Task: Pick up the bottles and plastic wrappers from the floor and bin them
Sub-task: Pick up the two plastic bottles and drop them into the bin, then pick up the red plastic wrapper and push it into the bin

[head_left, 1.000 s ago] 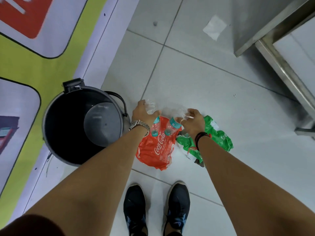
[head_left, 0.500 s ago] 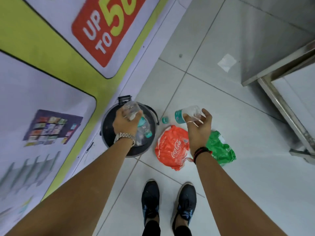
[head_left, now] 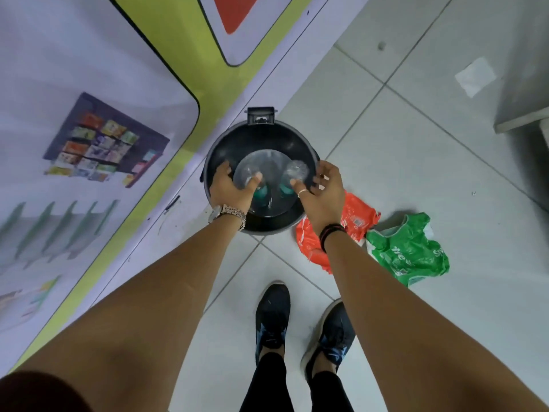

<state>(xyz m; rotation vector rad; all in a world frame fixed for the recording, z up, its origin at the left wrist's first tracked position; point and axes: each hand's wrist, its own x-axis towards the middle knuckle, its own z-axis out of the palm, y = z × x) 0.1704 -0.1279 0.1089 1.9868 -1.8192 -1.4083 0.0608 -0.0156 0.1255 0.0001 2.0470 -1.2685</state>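
Observation:
A black round bin (head_left: 310,157) stands on the tiled floor against a banner. Both my hands are over its opening. My left hand (head_left: 230,190) grips a clear bottle (head_left: 248,173), its teal cap pointing down into the bin. My right hand (head_left: 325,191) holds a second clear bottle (head_left: 297,171) loosely, thumb against its side and fingers spread, cap also down. An orange Coca-Cola wrapper (head_left: 358,214) lies on the floor just right of the bin, partly hidden by my right wrist. A green plastic wrapper (head_left: 411,254) lies beside it, further right.
A printed banner (head_left: 89,120) covers the wall on the left. A steel cabinet (head_left: 524,84) stands at the upper right, with a white scrap of paper (head_left: 475,77) on the floor before it. My shoes (head_left: 271,318) are on the tiles below the bin.
Both hands lifted the bottles off the floor and carried them left, over the bin. The right hand has now joined the left above the opening. The wrappers stay on the floor.

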